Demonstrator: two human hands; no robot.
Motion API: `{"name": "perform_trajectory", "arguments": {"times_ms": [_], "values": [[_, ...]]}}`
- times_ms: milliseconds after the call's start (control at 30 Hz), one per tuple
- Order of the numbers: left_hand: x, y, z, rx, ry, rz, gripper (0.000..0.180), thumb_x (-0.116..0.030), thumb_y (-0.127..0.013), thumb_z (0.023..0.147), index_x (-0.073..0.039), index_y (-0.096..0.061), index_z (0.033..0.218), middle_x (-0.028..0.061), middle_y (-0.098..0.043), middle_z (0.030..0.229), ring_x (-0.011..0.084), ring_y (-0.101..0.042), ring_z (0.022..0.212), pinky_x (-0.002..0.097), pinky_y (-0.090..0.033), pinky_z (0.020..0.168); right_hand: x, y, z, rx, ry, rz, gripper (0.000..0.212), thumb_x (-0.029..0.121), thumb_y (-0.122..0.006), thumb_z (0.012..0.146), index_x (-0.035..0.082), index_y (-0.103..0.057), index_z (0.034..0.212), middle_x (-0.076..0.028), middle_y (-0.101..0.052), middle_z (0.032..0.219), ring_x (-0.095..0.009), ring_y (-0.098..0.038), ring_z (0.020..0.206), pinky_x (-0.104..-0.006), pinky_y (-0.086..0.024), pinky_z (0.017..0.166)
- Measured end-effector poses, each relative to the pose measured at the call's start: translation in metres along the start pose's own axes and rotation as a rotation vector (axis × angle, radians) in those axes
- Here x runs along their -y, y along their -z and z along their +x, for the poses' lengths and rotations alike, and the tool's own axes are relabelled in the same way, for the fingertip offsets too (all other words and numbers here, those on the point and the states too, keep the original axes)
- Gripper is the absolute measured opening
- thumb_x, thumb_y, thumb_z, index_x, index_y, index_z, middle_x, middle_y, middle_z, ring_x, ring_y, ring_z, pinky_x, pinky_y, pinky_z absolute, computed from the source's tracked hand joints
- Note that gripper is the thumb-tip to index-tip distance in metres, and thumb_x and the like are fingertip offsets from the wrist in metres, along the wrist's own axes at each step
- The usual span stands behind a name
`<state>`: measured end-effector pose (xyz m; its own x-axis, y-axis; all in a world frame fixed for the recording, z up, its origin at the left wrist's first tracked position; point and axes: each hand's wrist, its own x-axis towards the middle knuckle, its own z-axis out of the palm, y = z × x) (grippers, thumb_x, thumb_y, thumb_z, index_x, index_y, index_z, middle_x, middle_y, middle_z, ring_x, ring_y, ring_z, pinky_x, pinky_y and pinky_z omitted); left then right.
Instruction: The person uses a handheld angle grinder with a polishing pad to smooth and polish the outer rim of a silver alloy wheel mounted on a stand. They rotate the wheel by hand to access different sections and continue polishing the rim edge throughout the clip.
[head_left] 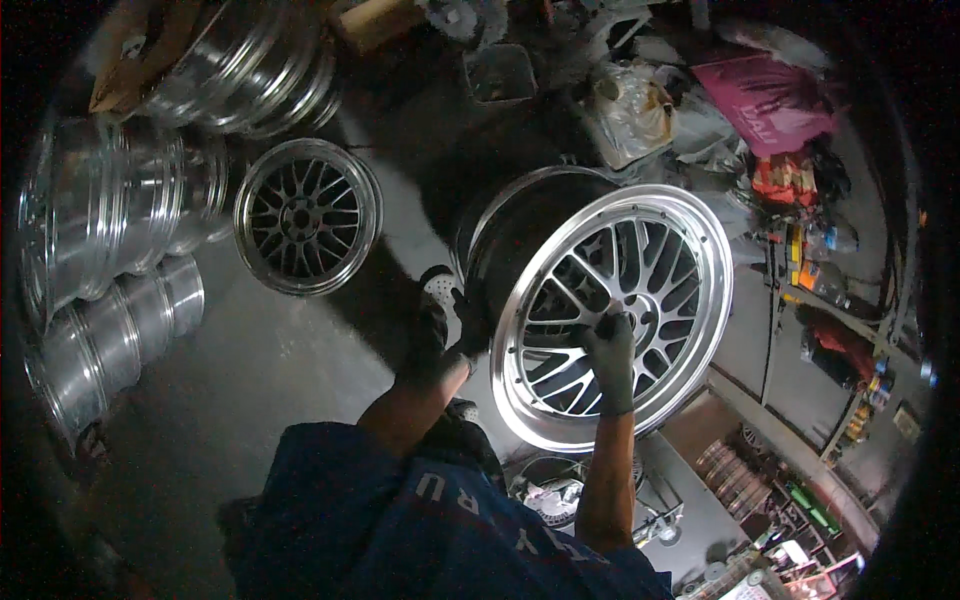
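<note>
A large silver multi-spoke alloy wheel [512,385] with a polished lip stands tilted in front of me, its face turned up toward me. My right hand [610,350], in a grey glove, is closed over the spokes beside the hub. Something small may be pinched in its fingers, but I cannot make it out. My left hand [474,328], in a dark glove, grips the wheel's back edge on the left. Shadow and the wheel hide most of its fingers. What bears the wheel from below is hidden.
Another mesh-spoke wheel [300,215] with a dark centre is at the left. Several bare metal rim barrels [125,195] are stacked along the far left. At the right, a shelf frame [790,330] holds bottles, with plastic bags [632,115] beyond. My shoe [440,290] shows near the wheel.
</note>
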<state>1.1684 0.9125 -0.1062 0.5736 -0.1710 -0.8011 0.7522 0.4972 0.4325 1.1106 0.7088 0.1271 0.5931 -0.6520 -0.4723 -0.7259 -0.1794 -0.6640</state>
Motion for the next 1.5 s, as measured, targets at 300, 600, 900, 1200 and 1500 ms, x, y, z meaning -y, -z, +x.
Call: {"name": "perform_trajectory", "arguments": {"times_ms": [300, 600, 900, 1200, 1500], "values": [[0.0, -0.019, 0.009, -0.065, -0.168, 0.434, 0.075, -0.061, -0.058, 0.111, -0.008, -0.048, 0.162, 0.0128, -0.059, 0.148, 0.0288, -0.057, 0.129, 0.0423, -0.046, 0.113, 0.03, -0.005, 0.041, 0.051, 0.04, -0.104, 0.04, 0.012, -0.087, 0.08, -0.001, -0.065, 0.111, -0.013, -0.071, 0.102, -0.025, -0.069, 0.091, -0.0395, -0.056, 0.085], [-0.006, -0.018, 0.022, -0.072, -0.442, 1.156, 0.071, -0.06, -0.059, 0.11, -0.008, -0.053, 0.158, 0.0121, -0.064, 0.14, 0.0299, -0.06, 0.123, 0.0426, -0.049, 0.109, 0.007, -0.002, 0.061, 0.066, 0.054, -0.197, 0.04, 0.015, -0.089, 0.078, -0.001, -0.064, 0.104, -0.012, -0.067, 0.095, -0.027, -0.066, 0.089, -0.0403, -0.054, 0.084], [-0.004, 0.004, 0.02, -0.08, -0.709, 1.718, 0.068, -0.06, -0.059, 0.11, -0.007, -0.058, 0.154, 0.0113, -0.07, 0.133, 0.031, -0.063, 0.116, 0.0429, -0.052, 0.104, 0.038, -0.006, 0.046, 0.053, -0.003, -0.241, 0.042, 0.02, -0.088, 0.081, 0.0, -0.063, 0.108, -0.013, -0.073, 0.104, -0.027, -0.07, 0.094, -0.0404, -0.055, 0.088], [-0.137, 0.064, 0.026, -0.528, -0.997, 1.669, 0.069, -0.06, -0.065, 0.105, -0.008, -0.066, 0.15, 0.0194, -0.074, 0.136, 0.0413, -0.066, 0.124, 0.0522, -0.049, 0.112, 0.017, -0.016, 0.059, 0.053, 0.087, -0.152, 0.045, 0.031, -0.087, 0.094, -0.001, -0.065, 0.117, -0.013, -0.07, 0.113, -0.026, -0.068, 0.101, -0.0418, -0.055, 0.088], [-0.209, 0.222, -0.076, -0.194, -0.552, 1.693, 0.062, -0.057, -0.063, 0.105, -0.008, -0.071, 0.141, 0.0232, -0.075, 0.131, 0.0423, -0.069, 0.124, 0.0539, -0.051, 0.111, 0.046, -0.042, -0.099, -0.063, 0.471, 0.328, 0.029, 0.013, -0.072, 0.108, -0.006, -0.067, 0.13, -0.012, -0.076, 0.124, -0.021, -0.07, 0.117, -0.0344, -0.053, 0.106]]}}
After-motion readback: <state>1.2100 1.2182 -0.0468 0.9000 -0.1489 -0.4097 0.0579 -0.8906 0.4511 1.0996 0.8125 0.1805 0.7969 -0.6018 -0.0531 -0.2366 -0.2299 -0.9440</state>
